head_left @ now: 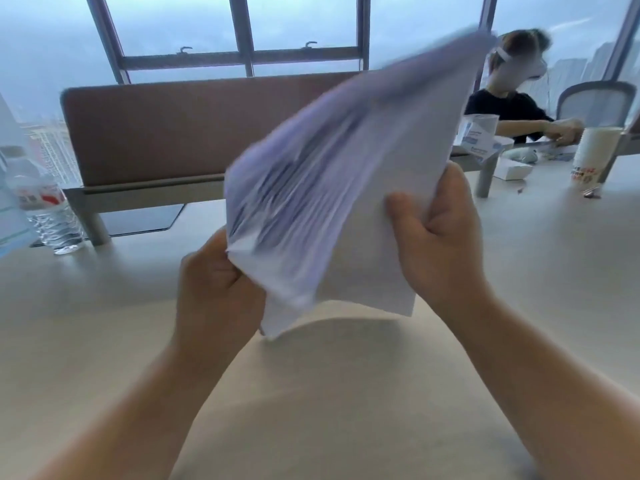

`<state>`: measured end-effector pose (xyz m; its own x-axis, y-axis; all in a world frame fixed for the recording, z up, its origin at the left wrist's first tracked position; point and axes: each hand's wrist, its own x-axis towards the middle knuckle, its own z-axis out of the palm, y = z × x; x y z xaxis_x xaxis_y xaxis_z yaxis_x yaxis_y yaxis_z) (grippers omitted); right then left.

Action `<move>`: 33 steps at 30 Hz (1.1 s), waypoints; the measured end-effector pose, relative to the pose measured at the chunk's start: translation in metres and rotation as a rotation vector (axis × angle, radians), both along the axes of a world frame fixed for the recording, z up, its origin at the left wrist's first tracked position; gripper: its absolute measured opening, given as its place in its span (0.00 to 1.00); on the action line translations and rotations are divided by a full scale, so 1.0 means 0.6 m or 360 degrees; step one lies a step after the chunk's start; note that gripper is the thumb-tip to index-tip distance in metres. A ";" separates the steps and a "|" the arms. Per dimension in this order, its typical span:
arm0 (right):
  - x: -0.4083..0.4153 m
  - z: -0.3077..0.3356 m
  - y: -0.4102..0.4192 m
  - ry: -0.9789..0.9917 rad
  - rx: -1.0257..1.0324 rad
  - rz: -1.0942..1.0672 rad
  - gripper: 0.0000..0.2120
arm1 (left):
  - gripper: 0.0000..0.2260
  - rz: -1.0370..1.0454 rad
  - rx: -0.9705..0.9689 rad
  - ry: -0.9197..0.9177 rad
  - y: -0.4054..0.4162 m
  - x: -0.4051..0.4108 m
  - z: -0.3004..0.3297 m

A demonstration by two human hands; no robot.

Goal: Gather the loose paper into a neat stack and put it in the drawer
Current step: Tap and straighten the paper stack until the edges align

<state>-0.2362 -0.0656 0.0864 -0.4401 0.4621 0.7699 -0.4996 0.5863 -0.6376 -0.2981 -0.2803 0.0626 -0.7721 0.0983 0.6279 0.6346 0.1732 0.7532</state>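
My right hand [440, 244] has its fingers [403, 216] clamped on the paper [346, 188], thumb on the near face, pinching one side edge. My left hand [216, 282] grips the opposite lower corner, closed on it from behind. Holding both sides keeps the sheets together while they're off the bench [329, 393]. Sheets are fanned and tilted up-right, edges not yet flush; motion blur, so probably mid-shuffle. Next I'd tap an edge on the bench to square them. No drawer in view.
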 end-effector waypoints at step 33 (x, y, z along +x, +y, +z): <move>-0.043 -0.049 0.006 -0.0632 -0.1073 0.0944 0.13 | 0.07 -0.0263 0.1093 -0.0773 0.007 -0.045 0.011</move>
<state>-0.2620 -0.0622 0.0567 -0.9127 0.3708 0.1716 -0.2723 -0.2389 -0.9321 -0.3250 -0.2760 0.0691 -0.9801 -0.0476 0.1929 0.1913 -0.4874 0.8520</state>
